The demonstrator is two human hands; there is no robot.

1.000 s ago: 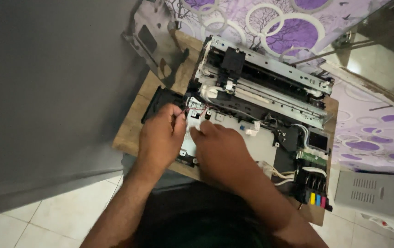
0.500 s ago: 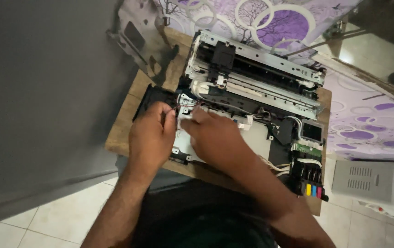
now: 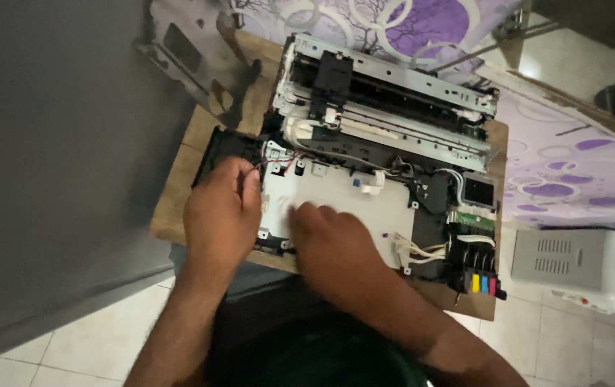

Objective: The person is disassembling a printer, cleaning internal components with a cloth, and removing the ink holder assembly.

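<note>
Printer chassis (image 3: 386, 115): bare metal rails, dull silver sheen; black plastic carriage (image 3: 334, 72) matt. Flat plate (image 3: 354, 208) looked smooth, pale grey metal. Wooden board (image 3: 178, 193) beneath was worn, rough-edged. Cloth (image 3: 573, 172) at three o'clock was patterned, soft. Floor tiles (image 3: 71, 344) were glossy.

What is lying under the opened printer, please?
The opened printer stands on a small wooden table, whose bare top shows at the left. The hands cover the front edge, so that part stays hidden.
</note>
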